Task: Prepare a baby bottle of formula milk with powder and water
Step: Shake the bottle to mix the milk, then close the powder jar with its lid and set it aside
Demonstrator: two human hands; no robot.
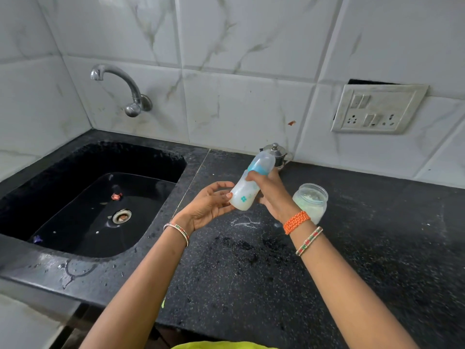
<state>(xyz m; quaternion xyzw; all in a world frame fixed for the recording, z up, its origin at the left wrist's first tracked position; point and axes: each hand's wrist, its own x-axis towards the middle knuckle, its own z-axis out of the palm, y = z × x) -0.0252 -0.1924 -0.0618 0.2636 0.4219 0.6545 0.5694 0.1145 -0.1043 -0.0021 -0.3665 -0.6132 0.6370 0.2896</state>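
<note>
The right grip (270, 190) is curled round the capped baby bottle (247, 190); the left grip (210, 205) is spread, fingertip touching its base. Light, smooth plastic, probably slippery; hold mid-body.

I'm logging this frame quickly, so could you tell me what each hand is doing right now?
Left hand: open, thumb touching the baby bottle.
Right hand: closed around the bottle.

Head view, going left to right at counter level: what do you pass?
Sink → left hand → baby bottle, gripped near its blue collar by the right hand → open powder jar. The steel pot behind the bottle overlaps it, so I leave it out.
</note>
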